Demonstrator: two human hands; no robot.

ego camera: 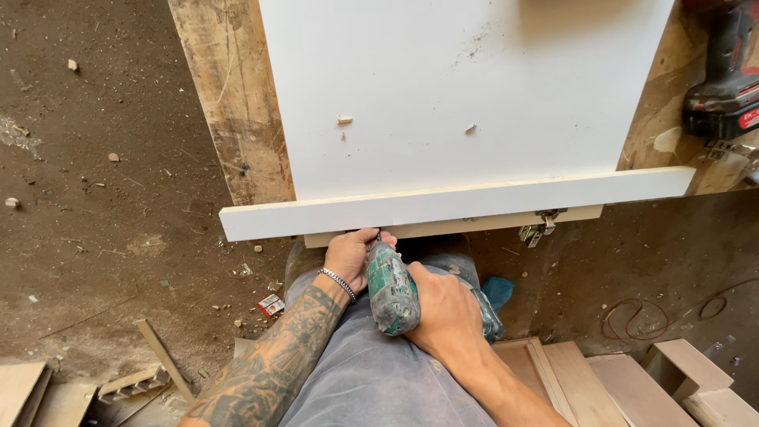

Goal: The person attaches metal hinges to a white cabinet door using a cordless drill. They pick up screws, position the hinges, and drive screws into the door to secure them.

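Right now both hands work at the near edge of the worn wooden desk (237, 119), where a large flat white laminated panel (466, 87) lies with a long white strip of board (451, 202) fixed along its front. The right hand (447, 308) is wrapped firmly around the grip of a dusty teal cordless impact driver (391, 289), whose nose points up into the underside of the strip's pale wooden lip (443, 228). The left hand (352, 255), with a silver chain bracelet (338, 282) at the wrist, is pinched at the tip of the tool just under that lip; whether it holds a screw or only steadies the bit is hidden.

To do this well, I judge the driver should stay square to the edge and in line with the forearm, with steady pressure and a slow start so the bit does not slip or the thin lip split. The fingers at the tip should ease clear once the thread bites.

A metal cabinet hinge (538, 229) hangs further right along the same edge, and a red-and-black drill (727, 87) rests at the desk's far right corner.
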